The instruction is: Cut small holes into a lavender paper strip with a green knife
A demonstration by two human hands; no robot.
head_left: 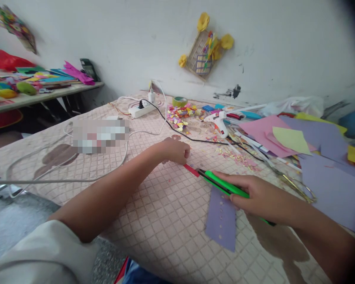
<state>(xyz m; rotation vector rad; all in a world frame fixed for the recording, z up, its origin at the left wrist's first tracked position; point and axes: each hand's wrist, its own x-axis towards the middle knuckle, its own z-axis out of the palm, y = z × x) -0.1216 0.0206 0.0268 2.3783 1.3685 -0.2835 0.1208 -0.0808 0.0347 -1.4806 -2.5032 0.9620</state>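
My left hand [176, 150] is closed on one end of a narrow red strip [191, 170], low over the checked tablecloth. In my right hand [251, 193] is a green utility knife [225, 184], its dark tip pointing left at the strip's other end. Whether the tip touches the strip is hard to tell. Beneath the knife lies a purple paper piece [221, 221] with a row of small pale dots, its top edge partly covered by the knife and my right fingers.
Behind my hands are a white glue gun [219, 122], a heap of paper bits [182, 114], a tape roll [180, 101] and a power strip [142, 109] with cables. Gold scissors [296, 185] and coloured sheets [334, 189] lie at right.
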